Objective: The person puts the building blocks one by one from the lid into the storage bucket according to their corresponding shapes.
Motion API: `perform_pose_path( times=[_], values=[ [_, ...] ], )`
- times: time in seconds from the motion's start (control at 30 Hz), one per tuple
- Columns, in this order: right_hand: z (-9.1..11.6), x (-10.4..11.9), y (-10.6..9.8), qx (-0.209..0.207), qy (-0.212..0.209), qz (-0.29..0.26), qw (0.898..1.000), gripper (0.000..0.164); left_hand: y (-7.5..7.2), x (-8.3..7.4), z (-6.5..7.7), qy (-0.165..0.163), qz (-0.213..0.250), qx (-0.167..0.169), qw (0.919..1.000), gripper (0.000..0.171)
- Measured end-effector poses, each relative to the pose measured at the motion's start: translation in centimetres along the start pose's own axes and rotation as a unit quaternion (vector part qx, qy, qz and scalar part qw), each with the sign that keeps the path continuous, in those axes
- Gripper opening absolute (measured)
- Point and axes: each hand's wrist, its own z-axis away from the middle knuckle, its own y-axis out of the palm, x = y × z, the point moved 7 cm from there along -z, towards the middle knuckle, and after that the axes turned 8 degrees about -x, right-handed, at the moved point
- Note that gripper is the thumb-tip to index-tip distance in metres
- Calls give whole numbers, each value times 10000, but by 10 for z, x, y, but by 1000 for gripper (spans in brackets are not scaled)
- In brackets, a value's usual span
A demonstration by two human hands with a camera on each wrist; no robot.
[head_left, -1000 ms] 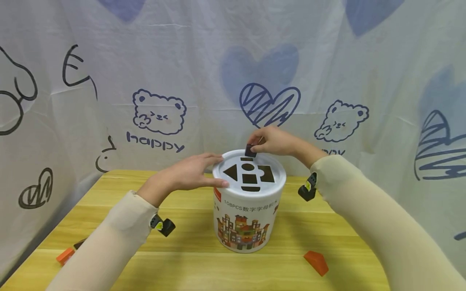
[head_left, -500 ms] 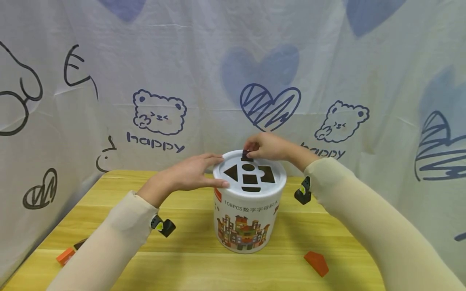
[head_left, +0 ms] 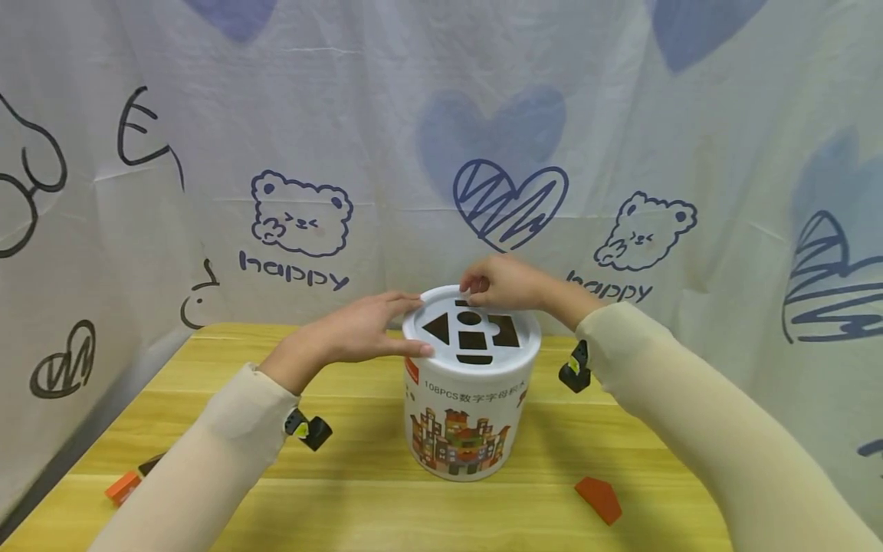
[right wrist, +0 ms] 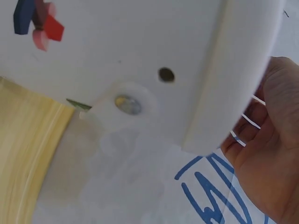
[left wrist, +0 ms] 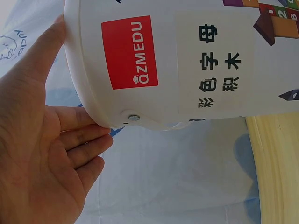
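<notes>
Fingers wide, left hand (head_left: 357,328) likely steadies white round plastic lid (head_left: 508,359); right hand (head_left: 509,281) curled over it, load unclear.

Long cream sleeves (head_left: 690,399) carry small black wrist cameras (head_left: 317,433) with yellow-green markings (head_left: 301,430).

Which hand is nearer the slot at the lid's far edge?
Right: the right hand is close by the slot. The left hand rests on the bucket's left edge.
</notes>
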Motion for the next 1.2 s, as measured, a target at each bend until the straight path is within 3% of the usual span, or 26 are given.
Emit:
perform_pose_path(
  times=[0.7,1.2],
  values=[
    [58,-28,-35,-870,274,-757,9930,30,0,1,0,37,-97,-50,9999,105],
    [117,-53,-25,-942,422,-577,9930,31,2,-1,0,54,-61,-50,10000,104]
  ],
)
